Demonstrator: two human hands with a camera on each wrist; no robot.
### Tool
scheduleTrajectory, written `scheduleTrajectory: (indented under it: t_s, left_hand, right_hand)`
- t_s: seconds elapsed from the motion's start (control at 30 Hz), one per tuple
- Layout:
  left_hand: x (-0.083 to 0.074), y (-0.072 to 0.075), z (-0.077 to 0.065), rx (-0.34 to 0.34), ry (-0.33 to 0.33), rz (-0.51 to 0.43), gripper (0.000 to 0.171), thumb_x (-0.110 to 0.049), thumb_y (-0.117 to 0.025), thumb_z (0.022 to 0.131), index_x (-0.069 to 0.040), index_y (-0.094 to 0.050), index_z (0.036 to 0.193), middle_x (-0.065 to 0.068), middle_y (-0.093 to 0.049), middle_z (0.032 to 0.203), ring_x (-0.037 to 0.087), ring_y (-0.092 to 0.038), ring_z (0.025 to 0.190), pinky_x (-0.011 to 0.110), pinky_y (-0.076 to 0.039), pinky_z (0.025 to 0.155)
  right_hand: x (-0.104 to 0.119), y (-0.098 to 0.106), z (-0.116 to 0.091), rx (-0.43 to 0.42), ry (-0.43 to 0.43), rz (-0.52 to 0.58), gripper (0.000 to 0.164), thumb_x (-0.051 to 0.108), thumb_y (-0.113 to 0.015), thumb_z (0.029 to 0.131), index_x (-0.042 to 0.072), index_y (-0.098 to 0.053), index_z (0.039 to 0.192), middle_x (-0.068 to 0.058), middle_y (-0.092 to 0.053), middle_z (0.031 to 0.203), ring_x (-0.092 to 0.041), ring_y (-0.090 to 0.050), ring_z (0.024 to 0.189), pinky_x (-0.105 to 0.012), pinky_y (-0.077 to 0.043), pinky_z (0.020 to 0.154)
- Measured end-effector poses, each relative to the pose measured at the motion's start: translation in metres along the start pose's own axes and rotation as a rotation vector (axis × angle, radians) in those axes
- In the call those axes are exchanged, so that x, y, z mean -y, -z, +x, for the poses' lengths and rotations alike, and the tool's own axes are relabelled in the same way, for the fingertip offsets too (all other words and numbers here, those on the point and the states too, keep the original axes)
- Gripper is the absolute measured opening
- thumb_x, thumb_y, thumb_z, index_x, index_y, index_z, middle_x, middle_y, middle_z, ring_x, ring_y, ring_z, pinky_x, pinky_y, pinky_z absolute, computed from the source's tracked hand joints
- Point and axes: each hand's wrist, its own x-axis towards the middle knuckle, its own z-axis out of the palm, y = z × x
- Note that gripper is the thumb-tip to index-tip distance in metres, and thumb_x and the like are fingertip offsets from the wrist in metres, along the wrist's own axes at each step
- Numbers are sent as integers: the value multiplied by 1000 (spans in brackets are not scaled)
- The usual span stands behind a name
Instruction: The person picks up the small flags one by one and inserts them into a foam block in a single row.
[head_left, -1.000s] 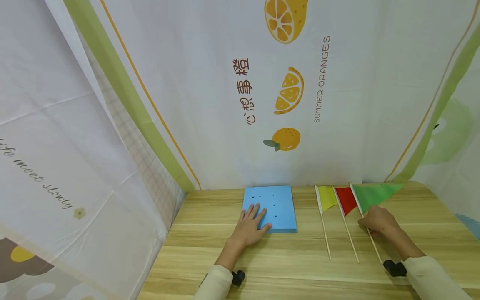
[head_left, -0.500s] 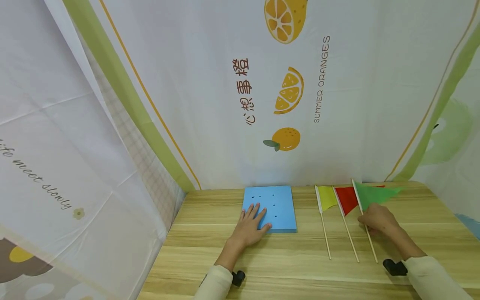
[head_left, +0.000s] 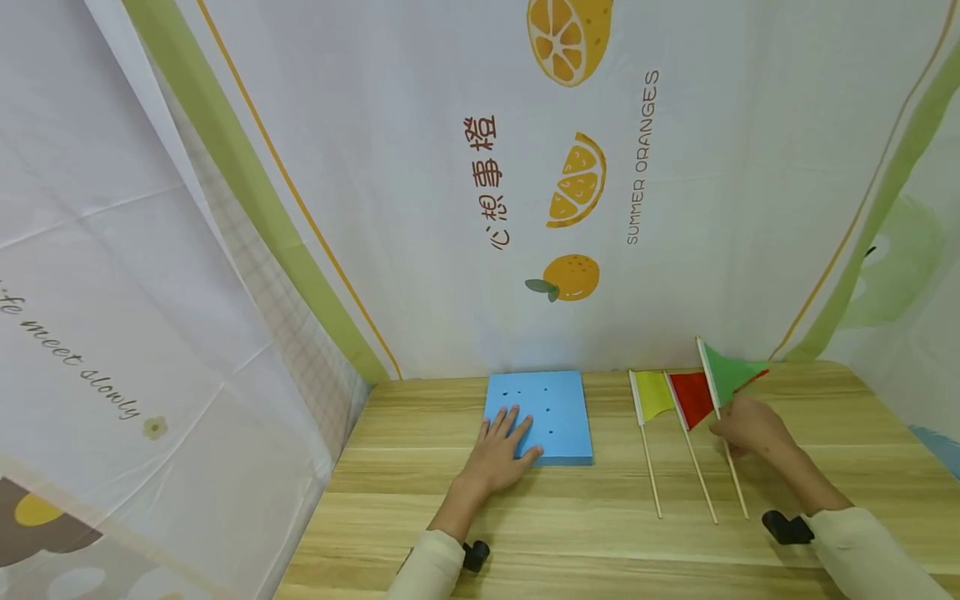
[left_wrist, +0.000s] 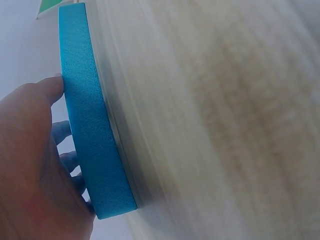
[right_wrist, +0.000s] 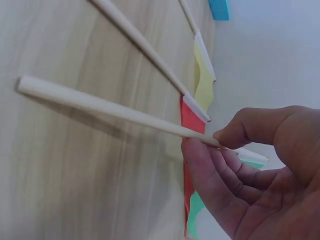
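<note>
My left hand [head_left: 498, 457] rests with spread, straight fingers on a blue foam block [head_left: 570, 425], whose top has several small dark holes. In the left wrist view the thumb lies against the block's near edge [left_wrist: 92, 110]. My right hand [head_left: 753, 429] pinches the wooden stick of a green flag [head_left: 731, 375] between thumb and fingers, just below the cloth. In the right wrist view the stick [right_wrist: 110, 110] is raised off the table, its shadow beneath. Left of it lie a red flag [head_left: 690, 396], partly under the green one, and a yellow flag [head_left: 654, 396].
All this is on a wood-grain table [head_left: 585, 533]. A white curtain [head_left: 420, 250] printed with oranges hangs behind its far edge, and another drape [head_left: 150, 292] hangs on the left. A black wrist camera [head_left: 786, 527] sits under the right forearm.
The green flag's top has risen from the table and shifted slightly left, with the right hand pinching its stick. More of the red cloth's tip shows. The left hand stays on the block.
</note>
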Motion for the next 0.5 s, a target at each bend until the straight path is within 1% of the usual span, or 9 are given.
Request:
scheduleTrajectory:
  t_s: [0.1,0.2,0.37,0.5]
  left_hand:
    - [0,0,0,-3,-1,-3,70,-57,-44,111,-19,-35,169,12,-22,179,37,-17,167,60,-16,135]
    - [0,1,-1,-1,0,-5,70,-57,-44,111,-19,-35,169,11,-22,179,36,-17,167,59,-15,135]
    - [1,0,0,-1,-5,-5,69,-56,-45,111,-18,-35,169,13,-22,179,37,-17,167,60,-16,135]
    - [1,-1,1,1,-7,-1,70,-57,-44,111,-19,-35,169,13,-21,179,36,-17,167,60,-16,135]
  right_hand:
    - [4,2,1,-9,19,-7,35,11,-66,90,15,-48,60,-1,-58,56,-14,-66,50,-32,-52,52]
    - [9,5,1,-9,16,-5,30,11,-66,91,10,-52,65,-3,-60,60,-14,-67,51,-34,-55,53]
    - [16,8,-2,-7,7,62,26,12,-67,94,5,-52,74,-6,-61,66,-16,-69,55,-35,-62,56]
    - [19,9,-3,-10,14,85,24,12,-69,96,2,-55,79,-10,-65,69,-16,-69,56,-35,-63,56]
